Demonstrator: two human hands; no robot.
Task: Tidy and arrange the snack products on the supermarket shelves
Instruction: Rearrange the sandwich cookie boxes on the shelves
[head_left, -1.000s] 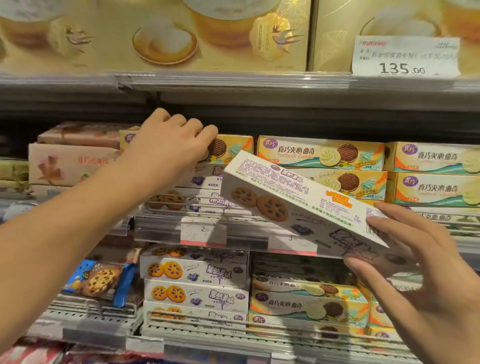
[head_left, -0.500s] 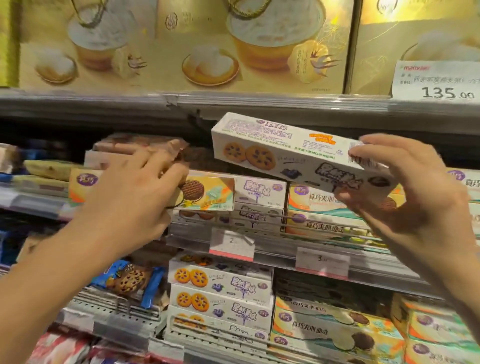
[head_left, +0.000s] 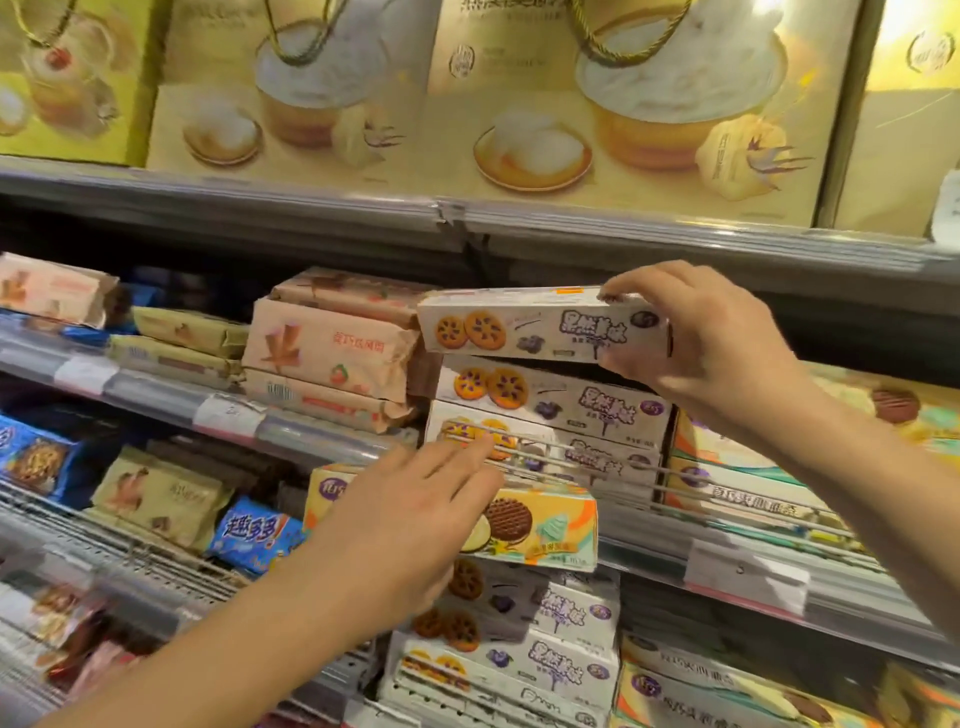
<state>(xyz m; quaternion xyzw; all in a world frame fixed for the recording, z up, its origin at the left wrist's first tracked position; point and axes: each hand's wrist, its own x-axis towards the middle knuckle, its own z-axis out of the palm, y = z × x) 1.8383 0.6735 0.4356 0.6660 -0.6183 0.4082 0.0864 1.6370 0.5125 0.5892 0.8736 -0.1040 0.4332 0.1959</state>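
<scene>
My right hand (head_left: 711, 348) grips the right end of a white blueberry cookie box (head_left: 519, 325). The box lies level on top of a stack of two matching boxes (head_left: 556, 402) on the middle shelf. My left hand (head_left: 410, 514) holds a yellow sandwich cookie box (head_left: 545, 525) in front of the shelf rail, below that stack, with its fingers spread over the box's front. The left half of the yellow box is hidden behind that hand.
Pink wrapped packs (head_left: 332, 348) sit just left of the white stack. Yellow sandwich cookie boxes (head_left: 727, 467) fill the shelf to its right. More white boxes (head_left: 550, 654) lie on the lower shelf, a blue cookie pack (head_left: 254, 535) to their left. Gold gift boxes (head_left: 519, 104) stand above.
My right hand has lowered the white box from mid-air onto the stack. My left hand has drawn the yellow box out of the shelf and down in front of the rail.
</scene>
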